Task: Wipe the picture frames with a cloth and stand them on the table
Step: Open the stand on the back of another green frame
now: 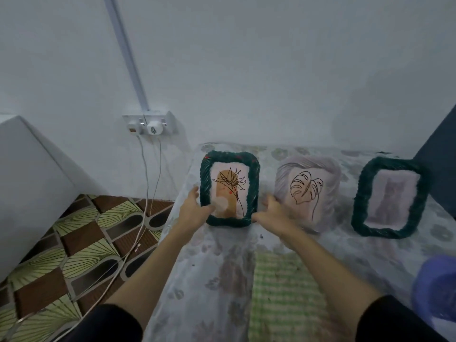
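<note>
Left hand (195, 206): gripping left frame (229, 188), left edge
Right hand (272, 211): fingers curling at right edge
Risk: tipping backward once released, toppling on soft table (222, 267)

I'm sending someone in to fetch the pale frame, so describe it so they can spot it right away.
Look at the flower-patterned table against the white wall, where three frames stand in a row. The pale frame is the middle one, just right of the green frame that both hands hold. It alone has a lilac border and a line-drawn monstera leaf; its neighbours are dark green.
</note>
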